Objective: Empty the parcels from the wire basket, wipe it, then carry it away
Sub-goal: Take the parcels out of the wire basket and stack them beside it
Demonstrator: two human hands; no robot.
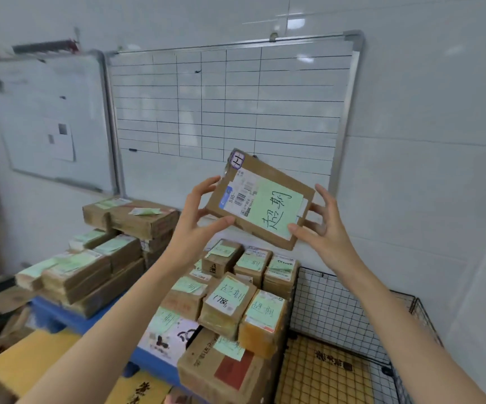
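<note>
On flat brown parcel (291, 182): green note (276, 211), handwritten 超期; corner sticker (237, 159), handwritten "H"; shipping label (240, 196), printed "530-" beside barcodes, the rest too small to read. On stacked parcel (221, 319): green slip (231, 291), handwritten 超期 and "1786". Neighbouring slips illegible.

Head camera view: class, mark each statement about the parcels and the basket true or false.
1. The left hand and the right hand both hold the flat cardboard parcel. True.
2. Its large note is pink. False: the note is green.
3. The wire basket stands left of the stacked parcels. False: the wire basket stands to their right.
4. The whiteboard behind carries a ruled grid. True.
</note>
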